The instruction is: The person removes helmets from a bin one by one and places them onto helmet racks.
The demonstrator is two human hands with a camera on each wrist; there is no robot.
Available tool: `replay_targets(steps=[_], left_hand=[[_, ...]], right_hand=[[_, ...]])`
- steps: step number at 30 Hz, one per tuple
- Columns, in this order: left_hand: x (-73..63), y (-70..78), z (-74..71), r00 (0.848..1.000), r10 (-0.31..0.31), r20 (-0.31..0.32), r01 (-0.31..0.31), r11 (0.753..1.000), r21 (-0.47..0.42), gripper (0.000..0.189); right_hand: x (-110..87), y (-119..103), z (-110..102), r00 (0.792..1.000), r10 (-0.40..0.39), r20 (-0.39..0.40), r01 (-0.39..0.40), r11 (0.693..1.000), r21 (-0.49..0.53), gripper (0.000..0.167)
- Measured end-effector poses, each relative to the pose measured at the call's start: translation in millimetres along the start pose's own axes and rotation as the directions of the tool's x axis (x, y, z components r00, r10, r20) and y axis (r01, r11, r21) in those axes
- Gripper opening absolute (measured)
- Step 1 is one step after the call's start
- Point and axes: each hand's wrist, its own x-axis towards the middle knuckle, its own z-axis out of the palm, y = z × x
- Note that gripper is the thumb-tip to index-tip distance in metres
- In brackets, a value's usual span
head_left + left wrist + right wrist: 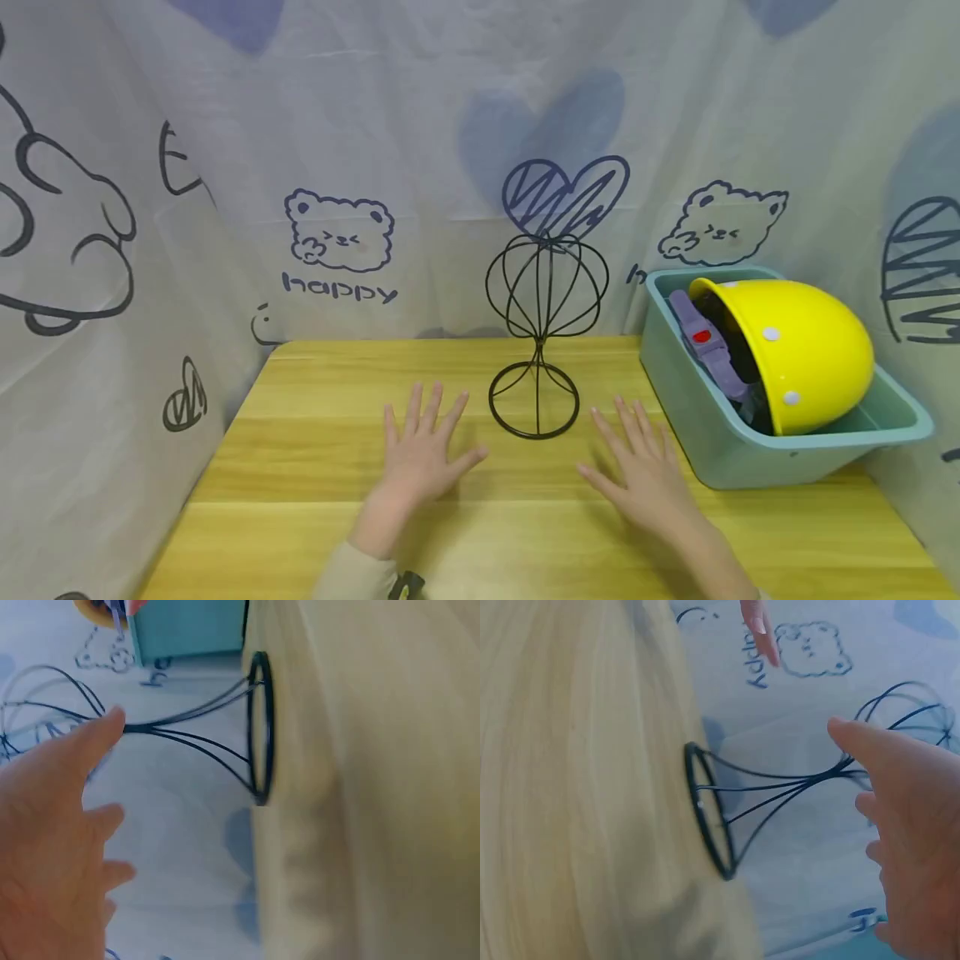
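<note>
Table (300,433) of yellowish wood grain, with pale cloth (420,100) behind and at both sides, printed with bears, blue hearts and "happy". On it, near the far edge, the black wire stand (539,343) is upright on its ring base. To its right sits a teal bin (757,462) bearing a yellow helmet (810,350) tipped sideways, a lilac strap (708,346) at its opening.

Left hand (422,454) and right hand (637,475) are released, backs up, fingers spread and extended forward, on either side of the stand's near end. Neither grasps anything.

The wrist views, seen low, show a gap between hands and table that the head view leaves unclear; in each, a thumb tip overlaps the stand's middle. Only the head view shows the helmet's white dots.
</note>
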Motion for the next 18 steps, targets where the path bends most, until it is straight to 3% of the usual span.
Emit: replay_targets(steps=[5, 11, 14, 18], left_hand=[[-5.1, 9.8, -23.6, 0.987, 0.161, 0.025, -0.161, 0.987, 0.027, 0.083], [-4.5, 30.3, -48.9, 0.952, 0.304, 0.036, -0.306, 0.947, 0.102, 0.084], [-3.5, 41.8, -55.5, 0.928, 0.372, 0.029, -0.373, 0.919, 0.128, 0.084], [1.5, 61.2, -61.0, 0.874, 0.486, 0.018, -0.483, 0.862, 0.155, 0.084]], right_hand=[[-23.5, 3.8, -29.2, 0.994, -0.085, -0.075, 0.084, 0.996, -0.01, 0.079], [-50.8, 16.7, -66.3, 0.958, -0.202, -0.204, 0.188, 0.978, -0.088, 0.08], [-62.6, 25.8, -81.1, 0.95, -0.208, -0.233, 0.184, 0.975, -0.124, 0.08], [-76.6, 42.6, -97.3, 0.949, -0.169, -0.268, 0.132, 0.98, -0.148, 0.078]])
